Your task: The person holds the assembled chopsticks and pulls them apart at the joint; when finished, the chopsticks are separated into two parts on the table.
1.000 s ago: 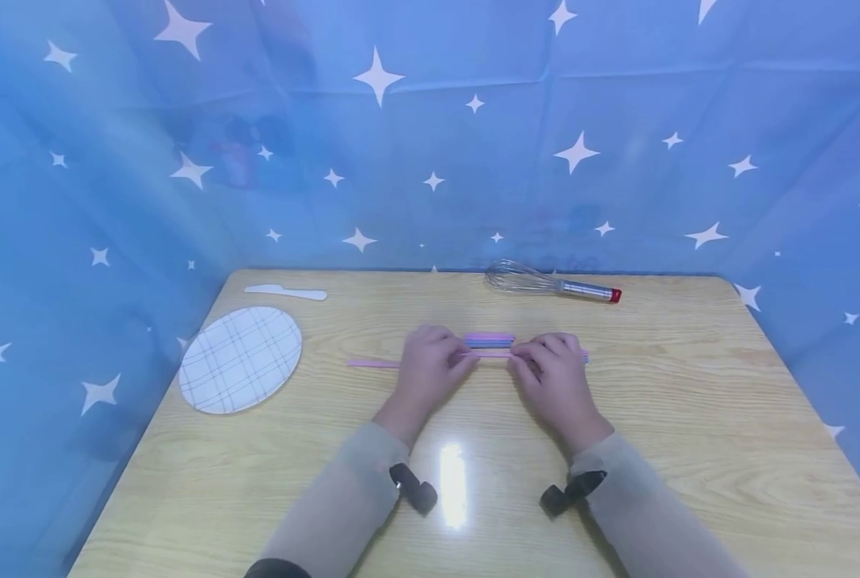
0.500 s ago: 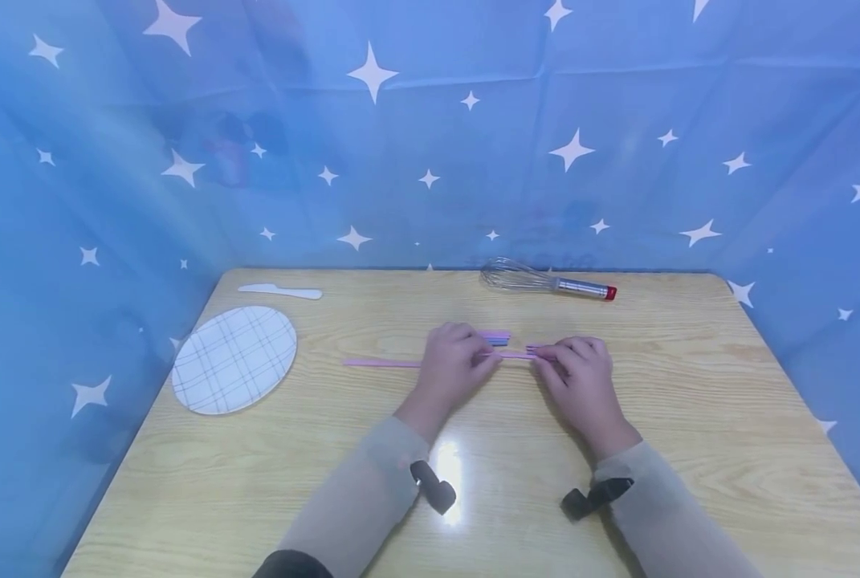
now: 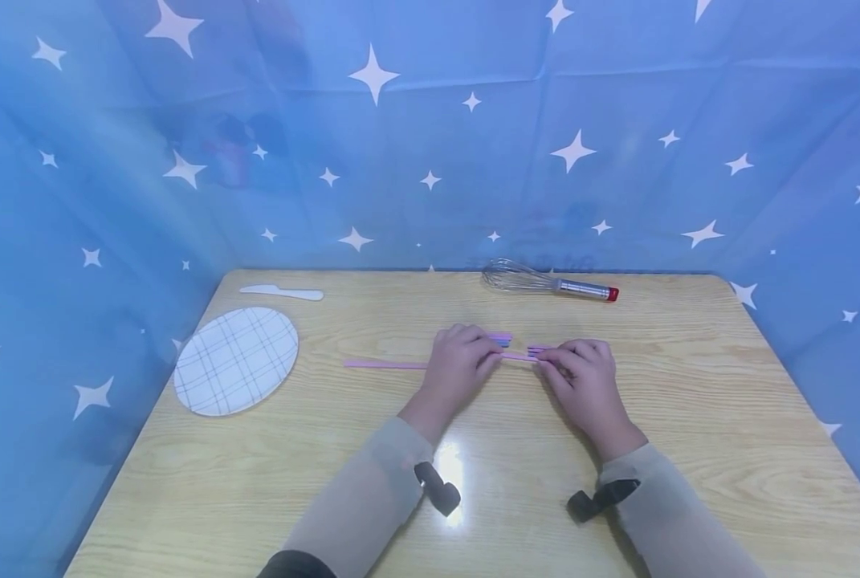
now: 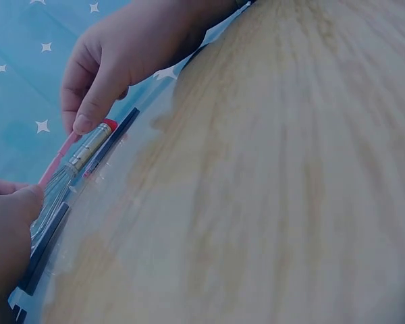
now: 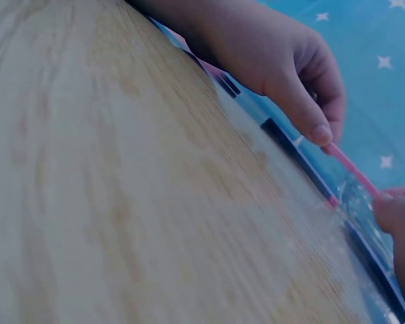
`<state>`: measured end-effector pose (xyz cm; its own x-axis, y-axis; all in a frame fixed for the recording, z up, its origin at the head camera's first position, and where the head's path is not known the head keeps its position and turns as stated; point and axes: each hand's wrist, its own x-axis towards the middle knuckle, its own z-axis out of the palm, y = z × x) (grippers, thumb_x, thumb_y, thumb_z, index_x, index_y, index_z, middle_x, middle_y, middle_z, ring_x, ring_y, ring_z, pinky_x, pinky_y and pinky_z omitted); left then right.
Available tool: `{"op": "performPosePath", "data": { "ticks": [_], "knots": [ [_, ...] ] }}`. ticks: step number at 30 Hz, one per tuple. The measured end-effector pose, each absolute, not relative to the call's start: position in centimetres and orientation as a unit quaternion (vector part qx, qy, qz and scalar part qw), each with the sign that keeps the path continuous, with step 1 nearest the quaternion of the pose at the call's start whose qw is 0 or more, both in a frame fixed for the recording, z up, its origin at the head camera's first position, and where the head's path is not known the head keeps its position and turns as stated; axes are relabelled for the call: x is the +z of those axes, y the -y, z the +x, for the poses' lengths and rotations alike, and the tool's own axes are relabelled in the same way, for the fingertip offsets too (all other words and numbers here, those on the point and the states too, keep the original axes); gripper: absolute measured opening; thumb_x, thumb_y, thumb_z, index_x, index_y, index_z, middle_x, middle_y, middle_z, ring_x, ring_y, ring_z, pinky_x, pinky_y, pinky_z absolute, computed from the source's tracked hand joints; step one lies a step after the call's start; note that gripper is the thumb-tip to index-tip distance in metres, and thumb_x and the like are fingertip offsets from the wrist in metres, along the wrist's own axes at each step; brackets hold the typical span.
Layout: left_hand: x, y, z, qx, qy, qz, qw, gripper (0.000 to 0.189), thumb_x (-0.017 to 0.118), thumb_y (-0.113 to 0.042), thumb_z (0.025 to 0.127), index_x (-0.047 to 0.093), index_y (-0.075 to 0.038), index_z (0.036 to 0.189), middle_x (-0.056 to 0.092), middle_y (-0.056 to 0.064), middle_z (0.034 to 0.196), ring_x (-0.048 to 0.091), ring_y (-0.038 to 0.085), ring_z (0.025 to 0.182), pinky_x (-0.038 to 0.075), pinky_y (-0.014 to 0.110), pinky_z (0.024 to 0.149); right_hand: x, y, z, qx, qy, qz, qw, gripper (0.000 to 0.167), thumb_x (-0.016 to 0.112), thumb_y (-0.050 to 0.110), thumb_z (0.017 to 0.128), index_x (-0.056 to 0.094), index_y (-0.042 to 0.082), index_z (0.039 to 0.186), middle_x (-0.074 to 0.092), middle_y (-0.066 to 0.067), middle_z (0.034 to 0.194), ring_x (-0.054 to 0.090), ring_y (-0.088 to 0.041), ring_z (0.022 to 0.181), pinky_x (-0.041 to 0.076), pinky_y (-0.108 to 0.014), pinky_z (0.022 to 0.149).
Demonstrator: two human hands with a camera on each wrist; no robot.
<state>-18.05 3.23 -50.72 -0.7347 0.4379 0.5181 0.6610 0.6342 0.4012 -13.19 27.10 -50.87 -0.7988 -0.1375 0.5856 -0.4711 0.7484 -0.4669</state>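
Observation:
A thin pink drinking straw (image 3: pixel 519 356) spans the gap between my two hands, above the table in both wrist views. My left hand (image 3: pixel 458 365) pinches its left part between thumb and fingers. The right hand (image 3: pixel 584 373) pinches its other end, and the hidden fingers curl under. Behind the hands lie several pink, blue and dark straws (image 3: pixel 502 339), partly covered by the left hand. More straw ends (image 3: pixel 538 349) show beside the right fingers. Another pink strip (image 3: pixel 382 364) sticks out to the left of the left hand; its right end is hidden.
A wire whisk (image 3: pixel 548 285) with a red-tipped handle lies near the table's back edge. At the left are an oval checked plate (image 3: pixel 236 361) and a white knife (image 3: pixel 281 292). A blue star-patterned cloth (image 3: pixel 430 136) hangs behind the wooden table (image 3: pixel 690 385).
Both hands have shifted right with the straw still pinched between them, mostly in the first half second. The pink strip at the left has stayed, so more of it shows. Whisk, plate and knife are unmoved.

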Motion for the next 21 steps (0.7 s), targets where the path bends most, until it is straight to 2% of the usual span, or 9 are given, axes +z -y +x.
{"op": "performPosePath", "data": {
  "ticks": [6, 13, 21],
  "knots": [
    [-50.7, -3.2, -18.1, -0.281, 0.890, -0.308, 0.186, 0.011, 0.075, -0.028, 0.102, 0.083, -0.023, 0.107, 0.075, -0.008, 0.108, 0.063, 0.014, 0.103, 0.048, 0.038, 0.099, -51.0, -27.2, -13.2, 0.315, 0.900, 0.160, 0.256, 0.013, 0.086, 0.002, 0.088, 0.083, 0.006, 0.100, 0.071, -0.012, 0.096, 0.053, -0.040, 0.104, 0.035, -0.057, 0.093],
    [-50.6, -2.9, -18.1, -0.291, 0.891, -0.281, 0.207, 0.007, 0.080, -0.026, 0.098, 0.084, -0.022, 0.103, 0.074, -0.008, 0.106, 0.062, 0.015, 0.100, 0.048, 0.037, 0.090, -51.0, -27.6, -13.5, 0.330, 0.897, 0.145, 0.256, 0.013, 0.085, 0.001, 0.089, 0.082, 0.002, 0.101, 0.069, -0.013, 0.097, 0.055, -0.036, 0.100, 0.034, -0.053, 0.093],
    [-50.9, -3.0, -18.3, -0.301, 0.883, -0.287, 0.218, 0.007, 0.083, -0.024, 0.096, 0.085, -0.020, 0.102, 0.076, -0.006, 0.102, 0.064, 0.018, 0.097, 0.049, 0.041, 0.093, -51.0, -28.5, -13.6, 0.324, 0.895, 0.152, 0.268, 0.014, 0.089, 0.000, 0.083, 0.084, 0.007, 0.094, 0.067, -0.013, 0.097, 0.053, -0.038, 0.100, 0.032, -0.055, 0.092]
  ]
}}
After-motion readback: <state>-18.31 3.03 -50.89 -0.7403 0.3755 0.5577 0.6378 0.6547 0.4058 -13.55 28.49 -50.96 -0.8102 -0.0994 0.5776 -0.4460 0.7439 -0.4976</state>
